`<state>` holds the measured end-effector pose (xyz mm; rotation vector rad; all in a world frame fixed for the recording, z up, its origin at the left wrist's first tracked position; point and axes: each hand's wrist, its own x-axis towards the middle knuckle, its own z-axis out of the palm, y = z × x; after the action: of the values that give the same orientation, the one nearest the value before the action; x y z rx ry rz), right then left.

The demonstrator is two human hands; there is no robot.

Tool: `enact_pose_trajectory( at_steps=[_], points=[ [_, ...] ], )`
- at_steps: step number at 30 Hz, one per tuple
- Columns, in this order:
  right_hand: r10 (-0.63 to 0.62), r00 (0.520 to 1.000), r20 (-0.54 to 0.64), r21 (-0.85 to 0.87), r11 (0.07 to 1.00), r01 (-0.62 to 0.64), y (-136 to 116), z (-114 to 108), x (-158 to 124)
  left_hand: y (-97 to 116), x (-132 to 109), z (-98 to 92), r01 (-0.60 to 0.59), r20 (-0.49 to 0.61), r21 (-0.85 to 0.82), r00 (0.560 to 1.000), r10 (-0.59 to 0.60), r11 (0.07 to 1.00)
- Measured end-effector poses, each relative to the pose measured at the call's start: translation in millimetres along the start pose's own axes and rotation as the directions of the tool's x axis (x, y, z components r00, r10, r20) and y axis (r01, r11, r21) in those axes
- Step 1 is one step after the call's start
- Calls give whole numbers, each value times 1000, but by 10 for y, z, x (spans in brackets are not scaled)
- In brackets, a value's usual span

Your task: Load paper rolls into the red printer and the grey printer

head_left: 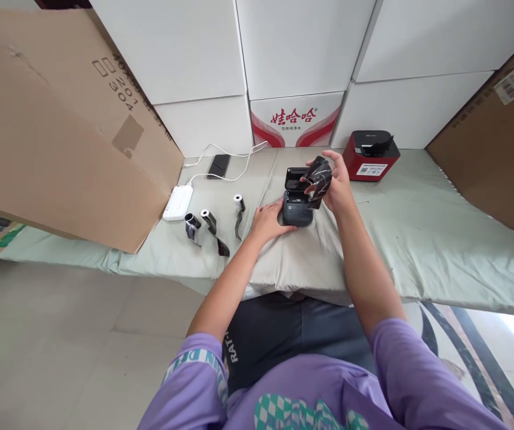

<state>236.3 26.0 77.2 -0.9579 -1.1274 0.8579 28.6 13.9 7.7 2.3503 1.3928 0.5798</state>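
Observation:
A small black label printer (298, 215) stands on the cloth with its lid raised. My left hand (269, 221) braces its left side, thumb along the front and fingers at the side. Above the printer's right half, my right hand (338, 186) grips a black paper roll (319, 174) with a loose, curling strip. The roll partly hides the printer's compartment. Left of my left hand stand three smaller rolls with strips hanging off: one roll (239, 202) near the hand, a middle roll (209, 221) and a left roll (192, 222).
A red and black box-shaped device (370, 156) is behind my right hand. Back left lie a dark phone (218, 166) and a white power bank (178, 203) with a white cable. Large cardboard boxes (59, 119) flank the surface, and white boxes (301, 48) wall off the back.

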Motion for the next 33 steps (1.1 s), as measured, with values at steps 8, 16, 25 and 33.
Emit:
enact_pose_trajectory(
  at_steps=[8, 16, 25, 33],
  points=[
    [85, 993, 76, -115, 990, -76, 15, -53, 9, -15, -11, 6, -7, -8, -17, 1000, 7, 1000],
    [-30, 961, 276, 289, 956, -53, 211, -255, -30, -20, -25, -8, -31, -12, -44, 999, 31, 999],
    [-5, 938, 346, -175, 982, 69, 130, -170, 74, -50, -18, 13, -38, -31, -9, 999, 37, 999],
    [-42, 905, 424, -625, 710, 326, 520, -171, 142, -38, -19, 17, -47, -31, 32, 998, 48, 998]
  ],
)
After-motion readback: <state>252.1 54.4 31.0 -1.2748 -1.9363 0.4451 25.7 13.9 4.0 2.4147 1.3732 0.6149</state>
